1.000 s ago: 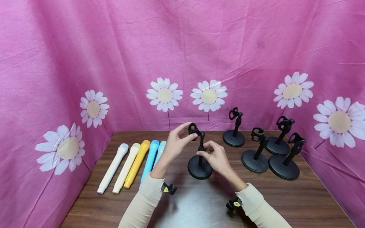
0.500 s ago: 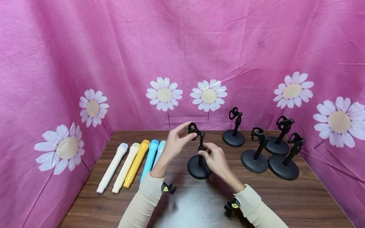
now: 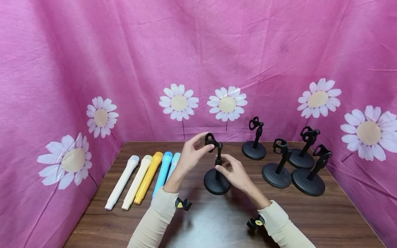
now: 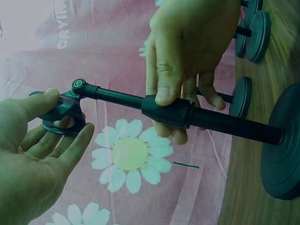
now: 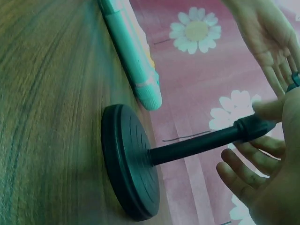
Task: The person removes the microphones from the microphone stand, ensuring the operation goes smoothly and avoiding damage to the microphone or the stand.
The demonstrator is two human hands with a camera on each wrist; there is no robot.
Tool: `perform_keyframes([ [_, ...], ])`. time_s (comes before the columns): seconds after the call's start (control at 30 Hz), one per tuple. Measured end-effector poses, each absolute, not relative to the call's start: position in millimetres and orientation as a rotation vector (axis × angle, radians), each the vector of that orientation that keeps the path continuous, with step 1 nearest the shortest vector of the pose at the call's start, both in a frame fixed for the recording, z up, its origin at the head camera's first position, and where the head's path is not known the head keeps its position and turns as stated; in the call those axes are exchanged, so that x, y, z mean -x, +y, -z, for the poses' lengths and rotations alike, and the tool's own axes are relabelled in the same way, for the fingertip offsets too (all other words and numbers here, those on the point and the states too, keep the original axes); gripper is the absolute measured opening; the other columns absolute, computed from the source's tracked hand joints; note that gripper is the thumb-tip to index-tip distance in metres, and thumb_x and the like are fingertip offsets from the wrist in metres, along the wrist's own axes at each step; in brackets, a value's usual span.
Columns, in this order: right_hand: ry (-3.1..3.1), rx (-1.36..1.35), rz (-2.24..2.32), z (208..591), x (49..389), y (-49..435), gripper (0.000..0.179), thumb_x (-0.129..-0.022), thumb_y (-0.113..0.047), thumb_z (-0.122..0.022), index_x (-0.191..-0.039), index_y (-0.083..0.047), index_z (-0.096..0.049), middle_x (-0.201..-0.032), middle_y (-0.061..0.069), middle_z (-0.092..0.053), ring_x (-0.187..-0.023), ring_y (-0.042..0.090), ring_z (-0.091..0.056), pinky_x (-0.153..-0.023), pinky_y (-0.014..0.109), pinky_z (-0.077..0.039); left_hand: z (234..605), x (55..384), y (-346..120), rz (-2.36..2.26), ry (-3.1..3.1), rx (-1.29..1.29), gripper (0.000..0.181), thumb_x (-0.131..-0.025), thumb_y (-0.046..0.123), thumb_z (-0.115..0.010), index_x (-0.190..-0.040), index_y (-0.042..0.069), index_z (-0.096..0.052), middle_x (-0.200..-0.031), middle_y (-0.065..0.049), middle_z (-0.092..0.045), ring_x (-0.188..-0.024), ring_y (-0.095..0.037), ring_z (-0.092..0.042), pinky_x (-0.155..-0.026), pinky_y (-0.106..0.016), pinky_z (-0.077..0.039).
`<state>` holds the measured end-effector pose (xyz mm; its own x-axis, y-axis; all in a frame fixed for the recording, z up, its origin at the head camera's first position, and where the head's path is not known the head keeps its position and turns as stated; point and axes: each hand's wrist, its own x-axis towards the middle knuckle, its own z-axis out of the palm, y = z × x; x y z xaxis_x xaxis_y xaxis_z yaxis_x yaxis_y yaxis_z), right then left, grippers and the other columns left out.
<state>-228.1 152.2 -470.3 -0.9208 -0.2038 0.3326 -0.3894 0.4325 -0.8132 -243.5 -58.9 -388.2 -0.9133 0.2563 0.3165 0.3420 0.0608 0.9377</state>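
A black desktop microphone stand [image 3: 217, 186] stands upright on its round base in the middle of the table. My left hand [image 3: 190, 155] pinches the ring-shaped clip [image 4: 65, 115] at its top between thumb and fingers. Lower on the pole, my right hand [image 3: 235, 174] holds the thick collar [image 4: 166, 111], its thumb on one side and fingers on the other. In the right wrist view the round base [image 5: 129, 161] rests flat on the wood, and the right fingers [image 5: 241, 176] curve about the collar.
Left of the hands lie several toy microphones: white [image 3: 122, 182], cream [image 3: 136, 182], yellow [image 3: 149, 177] and blue ones [image 3: 162, 172], one partly behind my left arm. More black stands [image 3: 277, 175] are at the right and back right. A pink flowered cloth [image 3: 198, 51] hangs behind the wooden table [image 3: 217, 224].
My right hand shifts slightly about the collar, its fingers and wrist turning a little. The left hand stays on the clip, and the stand keeps its place.
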Motion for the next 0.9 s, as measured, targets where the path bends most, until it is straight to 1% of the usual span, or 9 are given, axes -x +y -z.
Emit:
perform_keyframes([
  [0.1,-2.508,-0.455,-1.507,470.7,229.6,153.1,0.044,-0.089,-0.025,-0.089,-0.125,-0.012,-0.066,-0.106,0.005,-0.074,-0.091,0.015,-0.069,-0.081,0.026,-0.058,387.7,242.6,-58.3,2.026,-2.226,0.655,0.049,-0.101,0.022,-0.077,-0.147,0.016,-0.063,-0.134,-0.009,-0.073,-0.128,-0.024,-0.07,-0.106,-0.042,-0.059],
  [0.17,-2.497,-0.413,-1.512,470.1,229.8,152.7,0.046,-0.085,-0.026,-0.092,-0.119,-0.013,-0.064,-0.101,0.005,-0.073,-0.087,0.014,-0.068,-0.078,0.025,-0.058,387.4,242.3,-58.1,2.029,-2.223,0.661,0.049,-0.101,0.022,-0.077,-0.147,0.015,-0.063,-0.134,-0.009,-0.073,-0.128,-0.024,-0.07,-0.106,-0.041,-0.059],
  [0.27,-2.473,-0.379,-1.51,468.8,230.2,152.0,0.042,-0.085,-0.023,-0.092,-0.113,-0.012,-0.063,-0.097,0.005,-0.071,-0.084,0.013,-0.067,-0.076,0.024,-0.058,386.7,242.5,-57.8,2.036,-2.223,0.666,0.049,-0.101,0.023,-0.077,-0.147,0.016,-0.063,-0.134,-0.009,-0.072,-0.128,-0.024,-0.07,-0.105,-0.04,-0.059],
  [0.37,-2.458,-0.395,-1.502,467.2,230.2,152.4,0.032,-0.089,-0.02,-0.088,-0.112,-0.011,-0.068,-0.098,0.005,-0.073,-0.087,0.014,-0.068,-0.078,0.024,-0.057,386.9,243.0,-58.0,2.034,-2.228,0.664,0.048,-0.101,0.023,-0.077,-0.147,0.018,-0.063,-0.134,-0.009,-0.072,-0.128,-0.023,-0.07,-0.105,-0.04,-0.059],
  [0.47,-2.451,-0.472,-1.525,466.1,229.9,154.3,0.024,-0.095,-0.015,-0.082,-0.118,-0.011,-0.074,-0.105,0.007,-0.075,-0.094,0.018,-0.07,-0.08,0.025,-0.058,386.4,242.8,-58.4,2.028,-2.227,0.657,0.047,-0.101,0.022,-0.077,-0.146,0.019,-0.064,-0.135,-0.008,-0.072,-0.128,-0.023,-0.069,-0.106,-0.041,-0.059],
  [0.6,-2.46,-0.595,-1.542,465.4,229.7,157.1,0.03,-0.1,-0.01,-0.074,-0.13,-0.012,-0.073,-0.119,0.008,-0.075,-0.105,0.023,-0.07,-0.086,0.029,-0.059,386.5,242.6,-59.0,2.022,-2.221,0.655,0.047,-0.1,0.021,-0.077,-0.145,0.02,-0.065,-0.134,-0.009,-0.072,-0.128,-0.024,-0.069,-0.108,-0.039,-0.058],
  [0.73,-2.486,-0.604,-1.518,465.6,230.4,156.9,0.045,-0.096,-0.014,-0.08,-0.139,-0.013,-0.066,-0.122,0.008,-0.074,-0.103,0.021,-0.071,-0.091,0.034,-0.059,387.0,242.4,-59.1,2.026,-2.222,0.658,0.047,-0.1,0.021,-0.077,-0.146,0.019,-0.064,-0.134,-0.009,-0.072,-0.127,-0.024,-0.07,-0.105,-0.039,-0.059],
  [0.83,-2.501,-0.548,-1.518,467.2,231.2,155.7,0.059,-0.091,-0.017,-0.086,-0.143,-0.011,-0.059,-0.119,0.009,-0.072,-0.098,0.016,-0.07,-0.09,0.032,-0.059,387.3,242.5,-58.9,2.033,-2.227,0.654,0.047,-0.101,0.022,-0.077,-0.146,0.019,-0.064,-0.135,-0.009,-0.072,-0.127,-0.025,-0.071,-0.103,-0.039,-0.061],
  [0.9,-2.5,-0.519,-1.545,467.6,231.9,155.2,0.062,-0.09,-0.017,-0.088,-0.142,-0.01,-0.056,-0.118,0.01,-0.07,-0.095,0.015,-0.07,-0.089,0.03,-0.059,387.3,242.7,-58.5,2.036,-2.229,0.648,0.047,-0.101,0.022,-0.077,-0.146,0.02,-0.064,-0.135,-0.009,-0.072,-0.126,-0.025,-0.071,-0.102,-0.039,-0.061],
])
